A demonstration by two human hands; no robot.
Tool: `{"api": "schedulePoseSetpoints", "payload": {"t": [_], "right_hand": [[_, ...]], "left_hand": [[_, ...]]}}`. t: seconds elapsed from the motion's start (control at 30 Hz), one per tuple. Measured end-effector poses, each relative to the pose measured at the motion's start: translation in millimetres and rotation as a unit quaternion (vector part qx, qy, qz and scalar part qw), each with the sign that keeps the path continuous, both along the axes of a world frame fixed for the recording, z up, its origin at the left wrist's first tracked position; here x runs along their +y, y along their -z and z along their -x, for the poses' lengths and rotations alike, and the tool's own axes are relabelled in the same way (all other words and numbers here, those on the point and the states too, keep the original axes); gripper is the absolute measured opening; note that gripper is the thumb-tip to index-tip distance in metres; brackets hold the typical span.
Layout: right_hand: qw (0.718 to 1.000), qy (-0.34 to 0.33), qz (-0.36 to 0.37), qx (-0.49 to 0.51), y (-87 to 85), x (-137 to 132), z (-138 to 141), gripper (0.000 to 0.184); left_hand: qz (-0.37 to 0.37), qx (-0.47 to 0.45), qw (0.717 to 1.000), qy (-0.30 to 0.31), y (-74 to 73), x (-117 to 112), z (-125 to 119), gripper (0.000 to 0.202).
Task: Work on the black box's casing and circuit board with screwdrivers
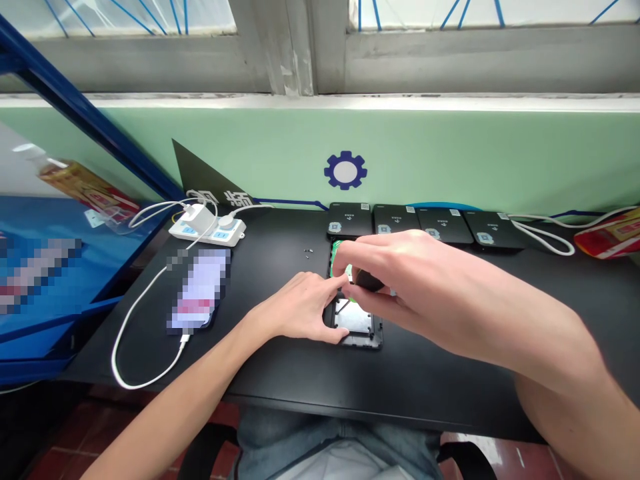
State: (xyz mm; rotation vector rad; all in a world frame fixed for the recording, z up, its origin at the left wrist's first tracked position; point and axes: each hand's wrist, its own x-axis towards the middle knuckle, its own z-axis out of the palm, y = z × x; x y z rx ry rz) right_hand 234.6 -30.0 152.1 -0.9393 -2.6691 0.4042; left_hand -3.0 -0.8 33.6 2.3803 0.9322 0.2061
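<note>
An opened black device case (356,325) with a metal plate and a green circuit board lies on the black table (280,360). My left hand (305,308) rests on the case's left edge, its fingers curled and pressing at the case. From the right, my right hand (385,267) reaches over the case with its fingers pinched around a small dark part on top of the green board. What that part is I cannot make out.
A row of several closed black devices (425,223) lines the wall behind. Tiny screws (309,251) lie left of the case. A phone (199,293) on a white cable and a white power strip (207,228) sit at left. A red packet (610,237) lies at far right.
</note>
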Motion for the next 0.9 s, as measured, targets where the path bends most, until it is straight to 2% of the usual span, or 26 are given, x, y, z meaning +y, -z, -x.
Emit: {"api": "schedulePoseSetpoints", "payload": {"t": [0.73,0.9], "right_hand": [[1.000,-0.001,0.003,-0.002,-0.7,2.6,2.0,0.023],[0.999,0.003,-0.030,-0.024,-1.0,-2.3,3.1,0.021]], "left_hand": [[-0.006,0.027,1.000,0.009,-1.5,0.4,0.3,0.031],[-0.006,0.027,1.000,0.010,-1.4,0.3,0.3,0.032]]}}
